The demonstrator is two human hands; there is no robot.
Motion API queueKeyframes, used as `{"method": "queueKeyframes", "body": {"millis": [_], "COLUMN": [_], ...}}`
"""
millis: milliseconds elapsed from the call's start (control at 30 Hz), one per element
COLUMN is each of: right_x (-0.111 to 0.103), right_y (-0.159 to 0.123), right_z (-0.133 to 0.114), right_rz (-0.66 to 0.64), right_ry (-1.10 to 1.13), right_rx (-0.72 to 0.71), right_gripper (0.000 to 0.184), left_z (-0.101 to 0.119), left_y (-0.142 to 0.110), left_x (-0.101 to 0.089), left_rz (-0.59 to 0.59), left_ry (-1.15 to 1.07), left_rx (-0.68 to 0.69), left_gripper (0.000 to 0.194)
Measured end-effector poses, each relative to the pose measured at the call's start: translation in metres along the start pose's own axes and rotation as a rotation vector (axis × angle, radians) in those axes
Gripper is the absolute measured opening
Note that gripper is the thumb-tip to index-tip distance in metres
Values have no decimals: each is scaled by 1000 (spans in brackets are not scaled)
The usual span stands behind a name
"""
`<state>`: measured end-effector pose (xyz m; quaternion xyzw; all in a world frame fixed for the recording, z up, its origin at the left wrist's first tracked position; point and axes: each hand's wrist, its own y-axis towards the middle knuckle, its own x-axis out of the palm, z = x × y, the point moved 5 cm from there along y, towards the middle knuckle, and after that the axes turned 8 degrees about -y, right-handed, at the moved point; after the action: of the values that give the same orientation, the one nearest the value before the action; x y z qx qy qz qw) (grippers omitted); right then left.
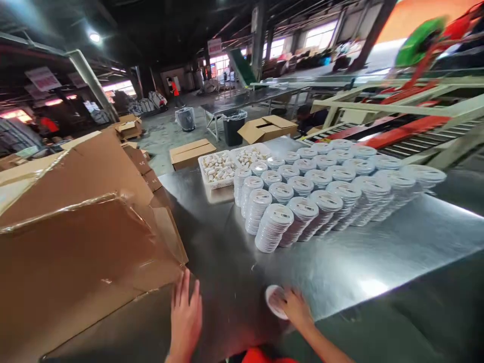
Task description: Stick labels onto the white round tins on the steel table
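My left hand [186,315] is open, its fingers stretched out, at the lower corner of a large brown cardboard box [86,257]. It seems to touch the box's edge, though I cannot be sure. With bent fingers, my right hand [298,308] grips the right edge of a white round disc [273,299] low over the metal table [223,257]; part of the disc is hidden behind the fingers. Beyond it, many similar white round pieces with small labels stand in stacks [275,227], lined up in rows.
Two white baskets [215,186] of small white and tan pieces stand at the table's far edge. Behind them are cardboard boxes [192,151] and a black bin [232,132]. A roller conveyor frame [393,108] runs along the right. A distant person [174,88] stands in the aisle.
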<state>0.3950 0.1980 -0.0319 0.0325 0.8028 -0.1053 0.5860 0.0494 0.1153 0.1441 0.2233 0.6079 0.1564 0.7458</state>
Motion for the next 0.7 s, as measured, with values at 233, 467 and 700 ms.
{"method": "queueKeyframes", "body": {"millis": [233, 467, 700], "right_x": [2, 19, 54], "right_y": [14, 22, 58], "right_z": [-17, -127, -285], "right_rz": [266, -256, -496], "right_ry": [138, 588, 561], "right_rx": [-257, -321, -154], "right_gripper": [39, 26, 17], "left_z": [-9, -10, -13], "left_y": [127, 158, 85], "left_x": [-60, -59, -74], "left_rz": [-392, -781, -720], "left_ry": [542, 785, 884], "left_rx": [171, 165, 335], "left_gripper": [49, 33, 21]}}
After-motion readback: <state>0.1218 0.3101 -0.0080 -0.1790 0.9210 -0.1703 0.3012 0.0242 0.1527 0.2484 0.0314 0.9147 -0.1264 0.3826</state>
